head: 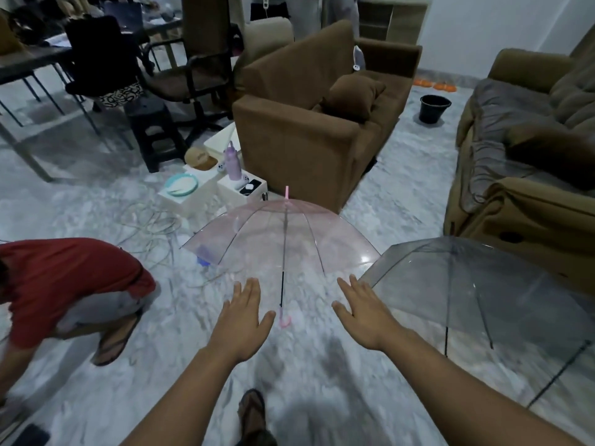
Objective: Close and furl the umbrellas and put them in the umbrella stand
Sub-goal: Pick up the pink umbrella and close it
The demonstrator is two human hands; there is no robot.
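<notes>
An open pink see-through umbrella [257, 239] lies on the marble floor ahead, its pink hooked handle [285, 320] pointing toward me. To its right lies an open grey see-through umbrella [502, 284], next to the sofa. My left hand [240, 320] is stretched forward with straight fingers, just left of the pink handle and not touching it. My right hand [367, 309] reaches out the same way, right of the handle, near the grey canopy's edge. A black bucket [434, 108] stands far back on the floor.
A person in a red shirt [64, 284] crouches at the left. A brown armchair [309, 130] stands behind the pink umbrella, a brown sofa [521, 162] at the right. White boxes [196, 191] with small items and loose cables [151, 226] lie left of the umbrella.
</notes>
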